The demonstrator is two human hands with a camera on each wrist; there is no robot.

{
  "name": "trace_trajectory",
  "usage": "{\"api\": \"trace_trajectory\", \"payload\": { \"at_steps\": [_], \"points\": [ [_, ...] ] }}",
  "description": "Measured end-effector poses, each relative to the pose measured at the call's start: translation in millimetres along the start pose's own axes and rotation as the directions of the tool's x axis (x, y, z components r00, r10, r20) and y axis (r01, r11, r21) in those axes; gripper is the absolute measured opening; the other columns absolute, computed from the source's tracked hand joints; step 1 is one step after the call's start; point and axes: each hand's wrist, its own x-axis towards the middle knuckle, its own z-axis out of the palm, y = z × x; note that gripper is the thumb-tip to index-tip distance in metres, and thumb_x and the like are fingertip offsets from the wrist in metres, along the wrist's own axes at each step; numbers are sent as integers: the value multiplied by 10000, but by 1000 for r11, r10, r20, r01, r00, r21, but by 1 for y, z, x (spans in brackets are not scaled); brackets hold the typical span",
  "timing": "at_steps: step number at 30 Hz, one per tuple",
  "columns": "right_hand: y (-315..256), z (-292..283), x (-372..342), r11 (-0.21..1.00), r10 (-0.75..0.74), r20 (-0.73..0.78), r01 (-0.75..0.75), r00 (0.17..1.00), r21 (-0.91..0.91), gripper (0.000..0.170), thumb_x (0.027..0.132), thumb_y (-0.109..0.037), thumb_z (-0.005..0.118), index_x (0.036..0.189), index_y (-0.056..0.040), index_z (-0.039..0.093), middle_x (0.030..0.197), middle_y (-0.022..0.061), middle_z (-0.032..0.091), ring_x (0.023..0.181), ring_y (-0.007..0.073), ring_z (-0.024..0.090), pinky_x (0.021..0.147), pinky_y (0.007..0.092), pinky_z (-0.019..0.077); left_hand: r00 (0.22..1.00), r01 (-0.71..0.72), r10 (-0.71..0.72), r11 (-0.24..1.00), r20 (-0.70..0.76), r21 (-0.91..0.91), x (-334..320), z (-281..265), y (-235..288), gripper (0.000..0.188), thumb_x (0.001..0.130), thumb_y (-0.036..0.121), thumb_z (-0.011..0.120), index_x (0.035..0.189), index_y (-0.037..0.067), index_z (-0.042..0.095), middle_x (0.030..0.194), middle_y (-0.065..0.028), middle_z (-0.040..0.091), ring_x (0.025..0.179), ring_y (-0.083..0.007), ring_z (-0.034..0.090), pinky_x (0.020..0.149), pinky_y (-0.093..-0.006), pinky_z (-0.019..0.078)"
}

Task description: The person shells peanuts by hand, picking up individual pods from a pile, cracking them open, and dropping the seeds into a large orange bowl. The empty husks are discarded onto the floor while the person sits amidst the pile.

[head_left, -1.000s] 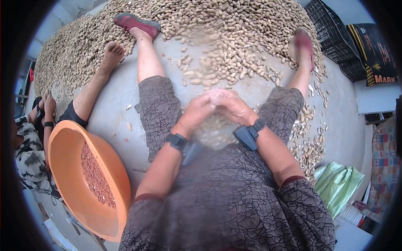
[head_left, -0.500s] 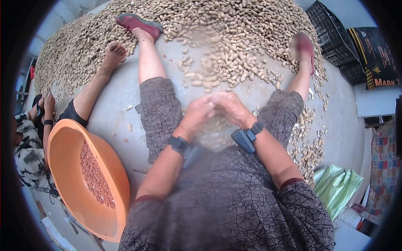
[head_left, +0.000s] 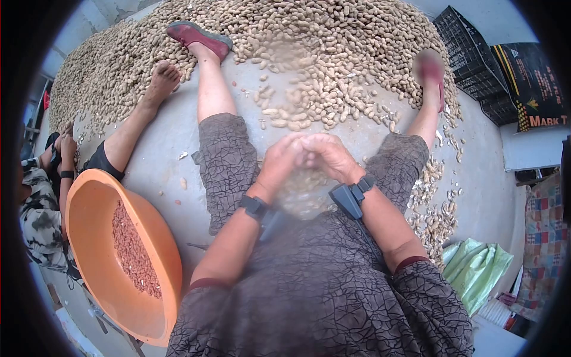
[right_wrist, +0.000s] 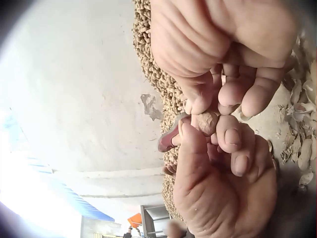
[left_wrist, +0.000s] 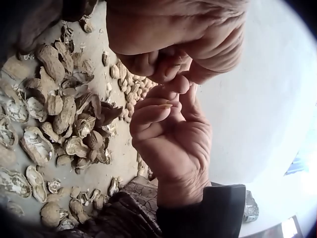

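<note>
Both hands meet fingertip to fingertip above the lap, the left hand (head_left: 278,165) and the right hand (head_left: 334,156) curled inward. Between their thumbs and fingers a small peanut (right_wrist: 207,123) shows in the right wrist view, pinched from both sides. There the right hand (right_wrist: 223,44) is at the top and the left hand (right_wrist: 223,183) below. In the left wrist view the left hand (left_wrist: 178,34) covers most of the peanut, with the right hand (left_wrist: 171,139) beneath. Broken shells (left_wrist: 64,114) lie on the floor below the hands.
A large peanut heap (head_left: 267,30) spreads past the feet. An orange basin (head_left: 89,238) with red kernels (head_left: 134,250) stands at left, beside another person (head_left: 44,220). More shells (head_left: 437,208), a green sack (head_left: 479,268) and a black crate (head_left: 470,59) are at right.
The hands stay together above the lap, with small shifts of the fingers and wrists. The head view has moved slightly.
</note>
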Motion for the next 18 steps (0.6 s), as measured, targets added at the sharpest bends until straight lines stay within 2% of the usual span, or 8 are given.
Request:
{"api": "trace_trajectory", "payload": {
  "at_steps": [4,6,9,10,13,14,16,18],
  "points": [
    [2,4,0,998,-32,-23,33,999,53,146,881,-185,579,845,-44,584,732,16,585,628,88,578,541,186,449,999,-24,24,1000,-26,1,4,1,-7,300,922,122,455,1187,-4,515,778,35,533,658,-22,447,597,-162,382],
    [-3,11,-3,999,-35,-36,35,999,17,146,882,-186,578,834,-47,579,727,10,576,629,88,579,538,188,450,987,-145,155,971,-38,191,5,1,-11,296,915,116,450,1176,-4,519,784,36,536,662,-24,444,602,-173,388],
    [0,7,0,999,-40,-37,40,999,-1,150,863,-193,612,840,-46,597,730,9,586,615,76,563,549,201,463,983,-164,179,958,-45,237,5,3,-12,286,908,113,458,1160,-3,527,793,31,546,666,-25,440,610,-182,393],
    [2,4,1,999,-43,-28,44,999,16,162,842,-200,648,857,-41,620,738,13,606,602,64,546,564,213,477,983,-162,178,958,-45,236,4,4,-11,286,908,113,458,1160,-3,527,793,31,546,666,-25,440,610,-182,393],
    [6,4,3,996,-89,-33,90,995,19,150,840,-185,646,830,-38,617,716,8,595,594,63,541,558,213,477,987,-141,150,977,-51,160,3,6,-10,270,910,118,437,1134,2,534,841,1,568,702,-36,484,638,-188,420],
    [8,6,3,996,-87,-33,88,996,20,150,840,-185,646,830,-38,617,716,8,595,594,63,541,558,213,477,988,-111,123,986,-96,128,5,6,-12,266,912,120,421,1121,3,535,863,-15,573,725,-47,507,651,-190,432],
    [7,15,0,995,-102,-143,100,984,-27,84,853,-86,563,788,-33,558,685,12,553,559,65,515,489,206,448,986,-82,95,992,-141,92,7,4,-15,264,914,122,405,1109,3,536,885,-30,578,748,-57,529,664,-193,443],
    [5,20,-1,993,-111,-153,103,982,-56,76,845,-74,560,788,-24,556,683,17,553,558,67,516,491,209,452,992,-58,60,998,-108,25,7,2,-15,274,906,115,381,1105,5,534,916,-53,578,786,-85,562,684,-199,463]
  ]
}}
